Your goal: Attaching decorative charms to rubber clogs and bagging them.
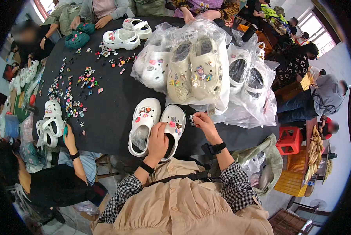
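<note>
Two white clogs stand side by side on the black tabletop in front of me. The left clog (145,121) carries several charms on its toe and has clear plastic inside its opening. My left hand (157,141) grips the right clog (174,119) by the near side of its upper, fingers at the opening. Colourful charms sit on that toe too. Just right of it, my right hand (205,126) is closed in a pinch on a small charm (191,120), pale and dark; its exact shape is too small to tell.
Plastic-wrapped beige clogs (193,70) and bagged white clogs (246,74) lie beyond my hands. Loose charms (71,98) are scattered at left. A co-worker's hand (69,139) holds a teal-handled tool near other white clogs (52,121). More people sit across the table. A red stool (288,140) stands right.
</note>
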